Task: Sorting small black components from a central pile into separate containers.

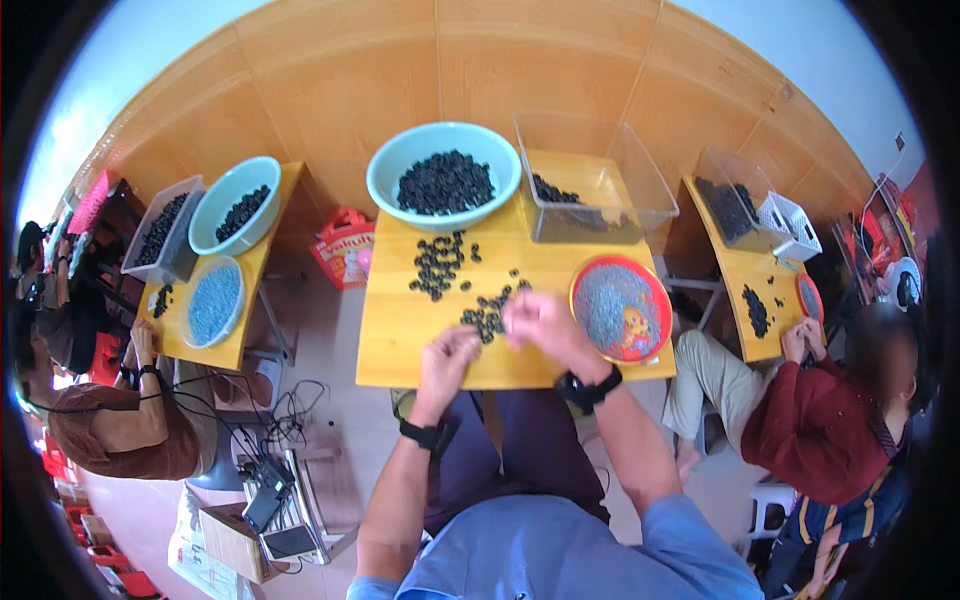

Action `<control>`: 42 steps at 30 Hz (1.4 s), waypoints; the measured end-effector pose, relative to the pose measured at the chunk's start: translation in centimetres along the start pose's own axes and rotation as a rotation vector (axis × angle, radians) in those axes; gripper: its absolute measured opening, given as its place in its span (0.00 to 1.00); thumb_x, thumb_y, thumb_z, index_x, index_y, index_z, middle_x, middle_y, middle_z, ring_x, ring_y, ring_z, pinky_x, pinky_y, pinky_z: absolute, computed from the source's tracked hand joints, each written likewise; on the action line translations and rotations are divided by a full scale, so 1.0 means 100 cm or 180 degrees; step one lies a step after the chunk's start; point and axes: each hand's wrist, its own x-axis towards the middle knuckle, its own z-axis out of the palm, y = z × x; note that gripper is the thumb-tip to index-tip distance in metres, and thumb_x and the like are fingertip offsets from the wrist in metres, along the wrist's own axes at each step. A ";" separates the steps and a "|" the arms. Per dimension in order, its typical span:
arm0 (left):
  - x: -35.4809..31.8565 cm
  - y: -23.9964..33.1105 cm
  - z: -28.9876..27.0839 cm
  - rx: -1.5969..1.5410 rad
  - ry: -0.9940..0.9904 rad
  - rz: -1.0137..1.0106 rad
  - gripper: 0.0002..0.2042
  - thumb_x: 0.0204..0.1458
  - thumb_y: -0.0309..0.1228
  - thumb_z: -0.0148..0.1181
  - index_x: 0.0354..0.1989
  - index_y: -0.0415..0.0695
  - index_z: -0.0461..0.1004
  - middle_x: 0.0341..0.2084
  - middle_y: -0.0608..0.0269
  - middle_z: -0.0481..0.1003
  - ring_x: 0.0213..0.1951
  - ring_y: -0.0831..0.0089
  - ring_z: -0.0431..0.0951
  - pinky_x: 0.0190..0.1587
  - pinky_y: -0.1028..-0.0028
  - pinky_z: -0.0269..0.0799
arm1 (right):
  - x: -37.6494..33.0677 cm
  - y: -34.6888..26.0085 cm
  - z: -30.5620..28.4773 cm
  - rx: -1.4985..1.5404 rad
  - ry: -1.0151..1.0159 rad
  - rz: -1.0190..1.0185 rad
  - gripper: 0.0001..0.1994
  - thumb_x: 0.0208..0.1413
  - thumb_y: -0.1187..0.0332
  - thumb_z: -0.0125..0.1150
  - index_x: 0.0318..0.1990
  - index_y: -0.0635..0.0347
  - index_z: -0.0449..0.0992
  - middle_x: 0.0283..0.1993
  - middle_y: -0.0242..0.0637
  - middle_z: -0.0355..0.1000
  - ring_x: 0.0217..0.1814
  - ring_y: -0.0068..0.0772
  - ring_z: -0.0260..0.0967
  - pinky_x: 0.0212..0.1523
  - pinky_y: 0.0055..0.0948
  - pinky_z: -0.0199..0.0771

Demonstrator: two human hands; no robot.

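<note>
- Our left hand (450, 352) has its fingertips bunched together over the near half of the table (400, 345); can't tell if a piece is pinched in there.
- Our right hand (540, 322) is curled and kinda blurry, so we can't tell what those fingers are doing.
- Just beyond and between them: a cluster of black pieces (483, 318), small, roundish and a bit shiny, some with paler middles.
- Second loose cluster (437, 265) sits farther out, toward the left edge. So two main clusters; pieces overlap too much for us to count.
- One red-rimmed dish (662, 320) by the right edge, near the close corner, with tons of tiny blue-grey bits (602, 312).
- One pale turquoise basin (385, 170) at the far left corner, heaped with more black pieces.
- One clear box (585, 230) at the far right corner, black stuff inside.
- Two side tables flank ours, one left (233, 335), one right (725, 290).
</note>
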 end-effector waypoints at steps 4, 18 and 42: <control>0.003 -0.001 -0.004 -0.0236 0.0282 0.0134 0.09 0.59 0.23 0.59 0.45 0.32 0.76 0.30 0.64 0.79 0.31 0.81 0.76 0.38 0.80 0.73 | 0.035 -0.093 0.012 0.0867 0.1100 -0.1187 0.11 0.59 0.79 0.54 0.49 0.68 0.73 0.46 0.41 0.75 0.46 0.29 0.75 0.47 0.25 0.75; -0.005 0.001 0.002 0.0076 0.0296 -0.0078 0.07 0.59 0.22 0.58 0.43 0.33 0.76 0.30 0.65 0.78 0.31 0.81 0.75 0.39 0.81 0.72 | -0.010 0.025 0.017 -0.3090 0.0964 -0.0584 0.05 0.49 0.74 0.61 0.34 0.58 0.78 0.33 0.43 0.78 0.37 0.50 0.76 0.37 0.45 0.75; -0.011 0.011 0.013 0.1844 0.0120 0.0750 0.06 0.53 0.27 0.63 0.35 0.38 0.80 0.26 0.54 0.77 0.24 0.67 0.75 0.29 0.70 0.71 | 0.042 0.014 -0.006 -0.3329 0.0870 0.0370 0.06 0.46 0.75 0.59 0.33 0.59 0.80 0.35 0.52 0.78 0.41 0.55 0.76 0.44 0.47 0.75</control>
